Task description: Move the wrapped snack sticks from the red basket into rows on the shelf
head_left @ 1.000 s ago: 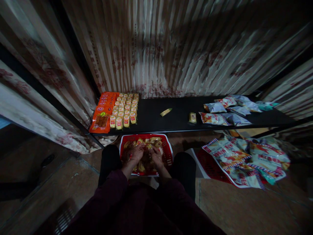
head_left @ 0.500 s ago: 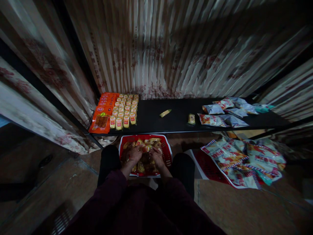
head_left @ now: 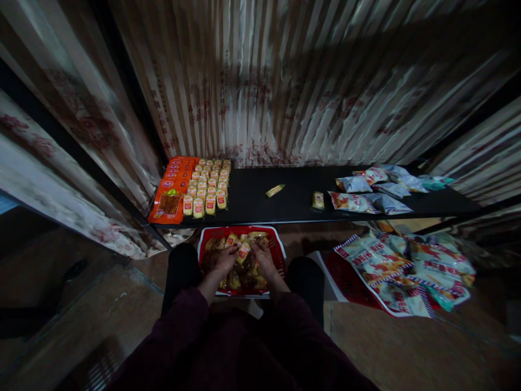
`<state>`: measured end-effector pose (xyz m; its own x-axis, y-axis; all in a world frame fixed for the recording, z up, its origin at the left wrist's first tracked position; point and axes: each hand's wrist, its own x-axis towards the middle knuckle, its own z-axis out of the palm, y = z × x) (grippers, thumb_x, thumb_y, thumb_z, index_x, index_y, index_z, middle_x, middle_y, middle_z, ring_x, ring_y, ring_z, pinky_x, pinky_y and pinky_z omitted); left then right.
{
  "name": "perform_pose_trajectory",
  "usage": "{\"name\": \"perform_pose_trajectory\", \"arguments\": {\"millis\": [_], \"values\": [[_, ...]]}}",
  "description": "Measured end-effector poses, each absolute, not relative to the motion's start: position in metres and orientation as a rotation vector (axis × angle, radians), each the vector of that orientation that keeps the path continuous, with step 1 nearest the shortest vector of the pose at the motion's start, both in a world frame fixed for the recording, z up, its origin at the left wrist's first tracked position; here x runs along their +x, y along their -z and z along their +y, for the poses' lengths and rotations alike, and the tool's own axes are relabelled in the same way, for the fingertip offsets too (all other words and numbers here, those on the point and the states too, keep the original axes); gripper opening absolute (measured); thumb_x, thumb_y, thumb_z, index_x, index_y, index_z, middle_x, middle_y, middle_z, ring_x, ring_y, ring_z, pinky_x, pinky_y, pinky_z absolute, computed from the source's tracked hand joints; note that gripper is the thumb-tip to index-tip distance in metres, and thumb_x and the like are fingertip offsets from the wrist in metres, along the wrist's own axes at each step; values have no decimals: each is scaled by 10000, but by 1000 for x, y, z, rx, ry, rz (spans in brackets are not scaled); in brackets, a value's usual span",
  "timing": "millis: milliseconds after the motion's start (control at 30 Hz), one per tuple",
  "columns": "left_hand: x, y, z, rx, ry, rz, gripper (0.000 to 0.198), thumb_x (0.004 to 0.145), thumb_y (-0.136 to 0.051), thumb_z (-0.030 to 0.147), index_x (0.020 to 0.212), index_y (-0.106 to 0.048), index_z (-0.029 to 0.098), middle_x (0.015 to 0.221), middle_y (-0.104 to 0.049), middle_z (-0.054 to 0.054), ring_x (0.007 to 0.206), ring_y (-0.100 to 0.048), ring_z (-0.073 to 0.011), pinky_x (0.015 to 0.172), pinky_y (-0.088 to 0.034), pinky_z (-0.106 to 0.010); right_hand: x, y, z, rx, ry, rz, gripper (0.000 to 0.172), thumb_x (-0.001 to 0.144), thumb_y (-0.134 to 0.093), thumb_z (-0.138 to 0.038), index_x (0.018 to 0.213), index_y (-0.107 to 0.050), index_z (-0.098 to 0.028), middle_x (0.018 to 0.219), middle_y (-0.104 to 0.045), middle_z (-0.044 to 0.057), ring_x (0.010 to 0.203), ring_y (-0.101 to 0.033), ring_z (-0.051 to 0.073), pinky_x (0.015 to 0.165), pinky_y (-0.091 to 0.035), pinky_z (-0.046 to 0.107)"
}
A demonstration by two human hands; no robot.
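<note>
A red basket (head_left: 280,251) full of small yellow snack packets sits on the floor between my knees. Both hands are inside it. My left hand (head_left: 223,260) is closed round a yellow packet with a red label (head_left: 243,252), lifted a little above the heap. My right hand (head_left: 264,259) lies curled on the packets beside it; what its fingers hold is hidden. On the black shelf (head_left: 285,203) ahead, rows of the same yellow packets (head_left: 207,187) stand next to orange packs (head_left: 171,190).
Two loose packets (head_left: 275,190) (head_left: 318,200) lie mid-shelf. Silver and red snack bags (head_left: 374,190) are spread on the shelf's right part. More bags (head_left: 402,266) lie piled on the floor at right. Striped curtain hangs behind and at left.
Both hands shifted slightly within the basket, and my left hand now shows a yellow packet raised between the two hands. The view tilted a little.
</note>
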<state>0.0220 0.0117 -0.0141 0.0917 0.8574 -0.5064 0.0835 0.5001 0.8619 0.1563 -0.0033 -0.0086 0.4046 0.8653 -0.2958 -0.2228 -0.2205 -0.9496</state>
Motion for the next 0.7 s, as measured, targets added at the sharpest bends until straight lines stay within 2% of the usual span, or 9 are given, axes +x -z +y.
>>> {"name": "perform_pose_trajectory", "arguments": {"millis": [133, 267, 433, 700], "values": [[27, 13, 11, 764, -767, 1330, 215, 724, -631, 161, 931, -683, 150, 987, -697, -97, 742, -634, -144, 576, -482, -220, 151, 8, -6, -1342, -1205, -492, 413, 572, -711, -551, 773, -647, -195, 656, -666, 6, 571, -576, 142, 561, -443, 258], [34, 9, 12, 662, -841, 1318, 232, 711, -654, 186, 940, -670, 152, 976, -689, -93, 733, -630, -134, 611, -507, -240, 149, 12, -9, -1322, -1210, -470, 452, 544, -740, -517, 850, -672, -192, 761, -702, 32, 655, -619, 166, 623, -479, 280], [41, 5, 13, 635, -902, 1324, 202, 734, -601, 154, 929, -656, 159, 928, -680, -63, 724, -623, -115, 602, -497, -217, 148, 13, -12, -1305, -1177, -632, 393, 593, -721, -463, 884, -696, -201, 875, -715, 43, 799, -636, 194, 707, -492, 298], [47, 5, 14, 776, -980, 1343, 181, 760, -538, 180, 929, -597, 157, 938, -642, -62, 734, -614, -117, 623, -497, -229, 144, 10, -12, -1318, -1141, -580, 362, 608, -698, -419, 898, -706, -202, 866, -714, 43, 767, -635, 186, 713, -501, 310]]}}
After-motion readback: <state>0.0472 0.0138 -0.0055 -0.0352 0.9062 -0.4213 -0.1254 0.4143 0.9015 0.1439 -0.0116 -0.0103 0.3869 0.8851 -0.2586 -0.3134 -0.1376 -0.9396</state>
